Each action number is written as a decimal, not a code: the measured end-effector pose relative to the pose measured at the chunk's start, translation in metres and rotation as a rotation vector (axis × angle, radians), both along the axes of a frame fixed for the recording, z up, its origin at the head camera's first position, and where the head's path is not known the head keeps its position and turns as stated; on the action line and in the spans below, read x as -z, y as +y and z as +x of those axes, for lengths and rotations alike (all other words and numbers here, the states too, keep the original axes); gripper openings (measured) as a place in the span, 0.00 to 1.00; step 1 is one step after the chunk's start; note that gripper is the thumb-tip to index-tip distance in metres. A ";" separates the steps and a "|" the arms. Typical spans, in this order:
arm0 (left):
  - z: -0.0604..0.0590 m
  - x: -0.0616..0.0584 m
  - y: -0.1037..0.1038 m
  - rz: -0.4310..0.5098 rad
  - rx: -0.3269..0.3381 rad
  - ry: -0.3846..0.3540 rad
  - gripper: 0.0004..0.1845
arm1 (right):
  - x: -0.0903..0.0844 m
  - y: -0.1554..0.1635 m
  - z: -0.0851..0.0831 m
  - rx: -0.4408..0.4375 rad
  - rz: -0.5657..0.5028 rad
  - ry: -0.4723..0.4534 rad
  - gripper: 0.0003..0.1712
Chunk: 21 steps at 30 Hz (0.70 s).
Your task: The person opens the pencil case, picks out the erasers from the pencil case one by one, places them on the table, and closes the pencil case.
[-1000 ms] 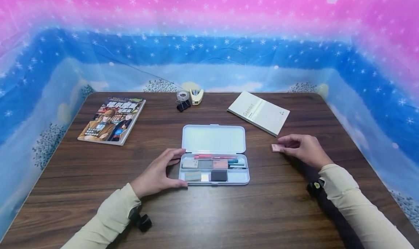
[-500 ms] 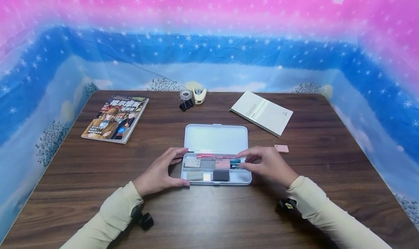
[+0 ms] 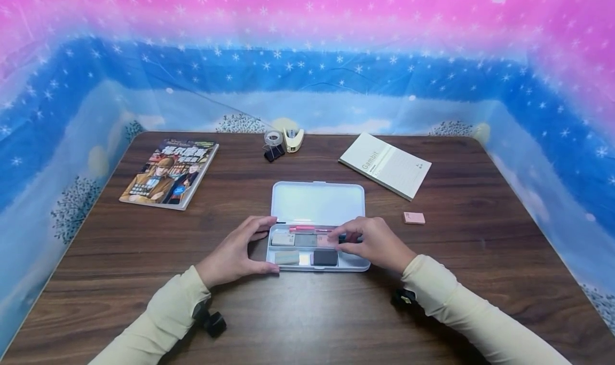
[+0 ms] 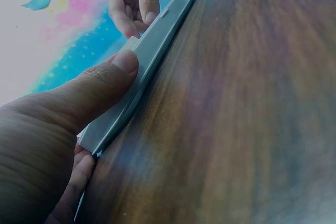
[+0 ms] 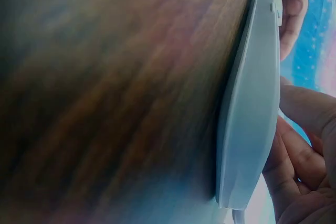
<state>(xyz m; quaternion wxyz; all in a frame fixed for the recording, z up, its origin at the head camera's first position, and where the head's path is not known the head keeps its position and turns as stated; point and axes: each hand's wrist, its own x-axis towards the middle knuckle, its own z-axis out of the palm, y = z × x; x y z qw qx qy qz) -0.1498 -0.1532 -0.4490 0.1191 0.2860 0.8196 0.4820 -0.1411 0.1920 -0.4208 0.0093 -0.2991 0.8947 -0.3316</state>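
An open white pencil case [image 3: 318, 202] lies on the table with its lid tilted back. My left hand [image 3: 235, 253] grips its left end, thumb at the front edge and fingers at the back. Inside are a white eraser [image 3: 282, 239], a grey block [image 3: 305, 240], a pink eraser [image 3: 323, 240], a red pen [image 3: 302, 229], a pale block [image 3: 286, 257] and a black block [image 3: 325, 258]. My right hand [image 3: 381, 245] reaches over the right end, and its thumb and forefinger pinch the pink eraser's right end. That hand partly hides the pens there.
Another pink eraser [image 3: 414, 217] lies on the table, right of the case. Farther back are a cream notebook [image 3: 386, 165], a staple remover-like cream tool [image 3: 292, 140], a tape roll [image 3: 273, 137] and a black binder clip [image 3: 274, 152]. A magazine [image 3: 168, 175] lies at left.
My right hand has let go of the pink eraser on the table at right and moved left to the other pink eraser in the case. My left hand keeps its grip on the case.
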 end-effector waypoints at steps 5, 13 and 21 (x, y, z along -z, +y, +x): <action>0.000 0.003 0.002 0.035 0.013 0.044 0.51 | -0.001 0.002 -0.002 -0.017 0.019 0.017 0.15; 0.000 0.002 0.005 0.045 0.024 0.066 0.49 | -0.006 0.005 -0.002 -0.030 0.029 0.026 0.13; 0.003 0.000 0.006 0.033 0.010 0.106 0.50 | -0.007 0.031 -0.009 0.022 -0.163 -0.104 0.12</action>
